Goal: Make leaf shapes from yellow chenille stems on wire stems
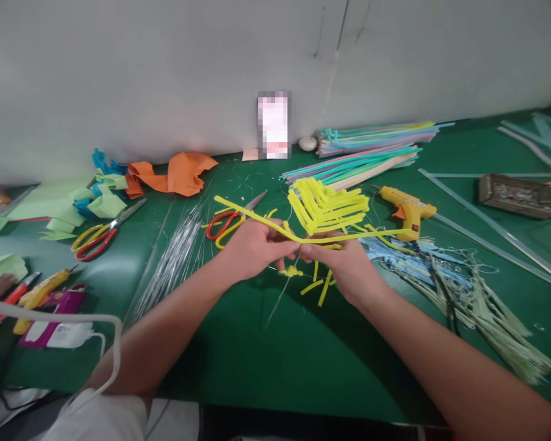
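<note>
Centre of frame, the yellow strip [312,241] bends in a shallow V, its ends reaching out past both hands. Room below: plain green tabletop [243,361] runs between the forearms to its front edge, lower centre. At the bend, left hand [252,248] and right hand [346,260] pinch, thumb tips meeting! Scissors [257,200] crowd the left, yellow chevrons [328,211] just above, glue gun [408,208] right.

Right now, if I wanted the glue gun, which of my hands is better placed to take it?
Probably your right hand: the glue gun lies nearby to its right, while your left hand is farther across. Both hold the yellow stem, though.
</note>
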Action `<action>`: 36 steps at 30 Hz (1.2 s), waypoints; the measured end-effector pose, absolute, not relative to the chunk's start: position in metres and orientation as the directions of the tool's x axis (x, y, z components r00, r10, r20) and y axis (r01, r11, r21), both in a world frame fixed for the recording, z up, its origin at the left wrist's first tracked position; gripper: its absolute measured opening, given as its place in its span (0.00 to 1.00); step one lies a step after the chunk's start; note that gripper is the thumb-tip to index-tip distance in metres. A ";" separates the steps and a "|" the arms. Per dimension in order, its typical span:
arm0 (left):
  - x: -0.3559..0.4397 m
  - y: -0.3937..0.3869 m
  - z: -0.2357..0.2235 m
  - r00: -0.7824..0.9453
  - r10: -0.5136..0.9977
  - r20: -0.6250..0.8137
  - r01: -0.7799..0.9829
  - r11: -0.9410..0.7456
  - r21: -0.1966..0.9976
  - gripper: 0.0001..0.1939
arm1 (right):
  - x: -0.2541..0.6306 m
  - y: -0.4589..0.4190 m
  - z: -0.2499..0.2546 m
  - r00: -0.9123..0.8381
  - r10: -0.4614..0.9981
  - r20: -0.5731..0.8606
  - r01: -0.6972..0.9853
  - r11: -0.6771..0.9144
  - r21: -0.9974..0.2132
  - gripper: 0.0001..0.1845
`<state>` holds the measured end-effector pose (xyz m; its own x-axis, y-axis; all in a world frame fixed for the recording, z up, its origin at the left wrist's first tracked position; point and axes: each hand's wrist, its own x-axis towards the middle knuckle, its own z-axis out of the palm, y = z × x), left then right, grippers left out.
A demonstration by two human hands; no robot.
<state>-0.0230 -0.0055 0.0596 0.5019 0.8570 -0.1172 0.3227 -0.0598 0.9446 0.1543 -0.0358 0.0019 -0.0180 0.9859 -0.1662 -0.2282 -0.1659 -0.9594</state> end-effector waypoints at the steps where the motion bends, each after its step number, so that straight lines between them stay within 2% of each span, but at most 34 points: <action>1: -0.023 -0.006 0.060 0.501 0.856 -0.124 0.334 -0.059 0.941 0.07 | 0.155 -0.036 0.003 -0.027 0.988 -0.152 -0.221 -0.154 -0.963 0.17; 5: -0.021 -0.008 0.062 0.490 0.856 -0.167 0.379 -0.037 0.925 0.07 | 0.158 -0.034 0.002 -0.040 0.991 -0.131 -0.258 -0.137 -0.956 0.13; 10: -0.020 -0.010 0.062 0.466 0.866 -0.179 0.412 -0.034 0.911 0.09 | 0.158 -0.034 0.001 -0.027 0.984 -0.178 -0.315 -0.178 -0.932 0.16; 19: -0.027 -0.005 0.060 0.545 0.815 -0.197 0.379 -0.030 0.925 0.11 | 0.156 -0.037 0.003 -0.100 0.987 -0.129 -0.341 -0.156 -0.927 0.16; 25: -0.032 0.002 0.067 0.518 0.852 -0.080 0.432 -0.180 0.884 0.10 | 0.156 -0.037 0.004 -0.137 0.978 -0.157 -0.311 -0.193 -0.930 0.15; 36: -0.031 -0.001 0.066 0.333 0.942 0.036 0.407 -0.178 0.896 0.10 | 0.153 -0.039 0.007 -0.188 0.971 -0.148 -0.325 -0.203 -0.923 0.17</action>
<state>-0.0306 -0.0006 0.0657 0.3331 0.9422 0.0357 0.4073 -0.1780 0.8958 0.1525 -0.0394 0.0067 -0.1878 0.9710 -0.1478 -0.3254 -0.2035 -0.9234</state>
